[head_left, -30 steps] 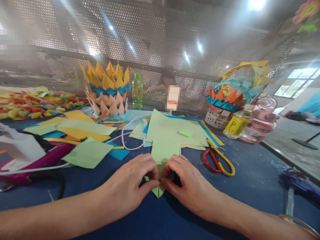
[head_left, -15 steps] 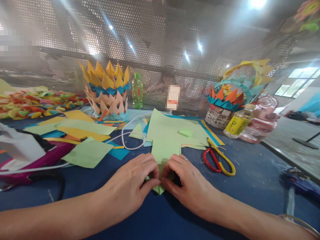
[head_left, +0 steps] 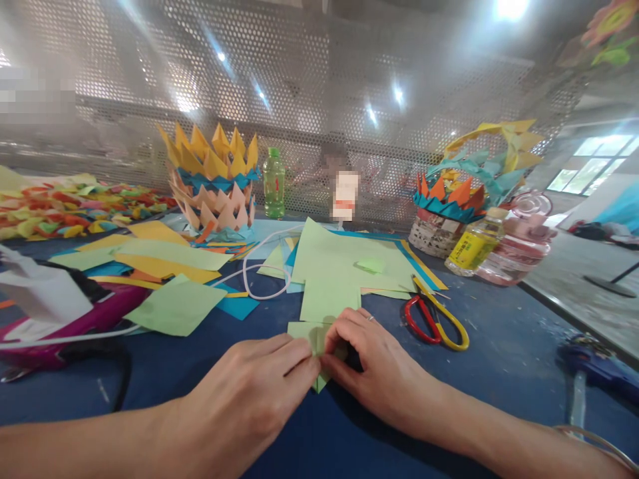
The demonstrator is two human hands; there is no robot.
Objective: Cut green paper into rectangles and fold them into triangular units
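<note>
A small folded piece of light green paper point(head_left: 302, 330) lies on the blue table at the near middle, its pointed end toward me. My left hand point(head_left: 259, 382) pinches its left side, thumb and fingers together. From the right, my right hand point(head_left: 367, 352) grips the same piece with bent fingers; a ring is on one finger. The fingertips of both hands nearly meet over the paper and hide much of it. Just beyond lies a green paper strip point(head_left: 329, 299), and behind it a larger green sheet point(head_left: 339, 256) on blue and yellow sheets.
Red-and-yellow scissors point(head_left: 436, 319) lie right of the hands. A glue gun point(head_left: 599, 362) is at far right. Bottles point(head_left: 474, 243) and a paper-trimmed basket point(head_left: 439, 226) stand back right. Left are loose paper sheets point(head_left: 174, 306), a magenta power strip point(head_left: 64, 319) and a folded-paper crown-like form point(head_left: 214, 179).
My left hand has shifted down and its fingers have straightened and closed over the paper's edge, uncovering the upper left of the folded piece. My right hand stays nearly still.
</note>
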